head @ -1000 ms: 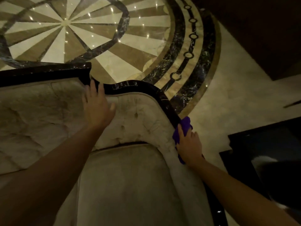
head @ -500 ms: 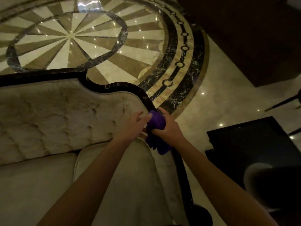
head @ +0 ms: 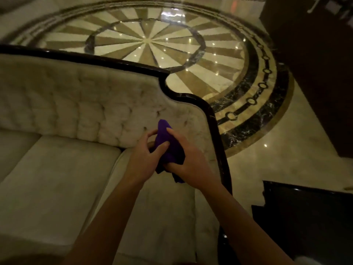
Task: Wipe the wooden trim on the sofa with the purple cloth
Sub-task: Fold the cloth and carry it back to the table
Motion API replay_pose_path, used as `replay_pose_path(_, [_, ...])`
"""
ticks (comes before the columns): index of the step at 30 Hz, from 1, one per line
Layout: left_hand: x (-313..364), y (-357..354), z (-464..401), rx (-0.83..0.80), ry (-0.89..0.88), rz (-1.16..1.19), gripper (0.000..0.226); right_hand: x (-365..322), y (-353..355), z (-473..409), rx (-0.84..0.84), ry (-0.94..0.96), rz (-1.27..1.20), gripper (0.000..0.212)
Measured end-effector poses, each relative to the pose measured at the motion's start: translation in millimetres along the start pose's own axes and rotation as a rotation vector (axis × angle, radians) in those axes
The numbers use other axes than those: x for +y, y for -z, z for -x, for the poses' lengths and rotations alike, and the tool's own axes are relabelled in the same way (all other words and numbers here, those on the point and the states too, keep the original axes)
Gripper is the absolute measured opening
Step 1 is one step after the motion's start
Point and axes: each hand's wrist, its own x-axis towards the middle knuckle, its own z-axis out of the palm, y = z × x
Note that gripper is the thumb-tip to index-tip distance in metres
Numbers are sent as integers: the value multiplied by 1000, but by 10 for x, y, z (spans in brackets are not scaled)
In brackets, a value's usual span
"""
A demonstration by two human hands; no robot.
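1. Two hands meet over the sofa (head: 57,169) seat, nr its right end; I see no wiping yet.
2. Wooden trim (head: 211,119): dark, hard, glossy, runs along the back's top edge & right side; rigid.
3. Purple cloth (head: 170,148): bunched, soft, light; I'd pinch a thick fold.
4. Left hand (head: 145,161) & right hand (head: 188,165) both closed on it.

two hands: left hand (head: 145,159), right hand (head: 188,160). one purple cloth (head: 168,148) between them. one sofa (head: 76,111), two seat cushions, one dark wooden trim (head: 214,119). one dark table (head: 305,217), near right.
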Motion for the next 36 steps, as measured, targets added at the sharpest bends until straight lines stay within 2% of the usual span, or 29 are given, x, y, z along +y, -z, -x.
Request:
replay_pose_path(7, [-99, 1331, 772, 284, -51, -2, 29, -691, -1218, 51, -181, 50, -173, 89])
replay_pose_path(10, [-174, 1952, 1181, 452, -77, 51, 31, -947, -1841, 204, -182, -72, -404, 77])
replay_pose_path(12, [-236, 2347, 1480, 588, -114, 137, 27, -1037, -2250, 348, -93, -207, -445, 64])
replay_pose_path(14, [-290, 2704, 1777, 686, -131, 221, 25, -1133, -2632, 506, -60, -337, -454, 64])
replay_pose_path(17, [-395, 3142, 2152, 772, -109, 342, 23, -1391, -3169, 668, -279, -474, -561, 73])
replay_pose_path(21, [-561, 3565, 2501, 821, -57, 409, 21, -1884, -3808, 751, -537, -642, -863, 93])
replay_pose_path(23, [-668, 3740, 2617, 852, -48, 465, 20, -2076, -4080, 737, -616, -689, -976, 91])
replay_pose_path(25, [-777, 3905, 2715, 884, -51, 514, 21, -2198, -4314, 711, -657, -701, -1054, 80])
replay_pose_path(27, [-866, 4084, 2796, 910, -43, 558, 30, -2268, -4538, 632, -699, -686, -1099, 66])
replay_pose_path(31, [-1048, 4490, 2899, 942, 6, 456, 76, -2372, -4988, 401, -767, -598, -995, 57])
replay_pose_path(33, [-1143, 4710, 2912, 990, 34, 361, 82, -2421, -5251, 275, -773, -588, -935, 54])
replay_pose_path(36, [-1319, 5045, 2910, 1110, 99, 201, 81, -2521, -5689, 71, -830, -608, -887, 37])
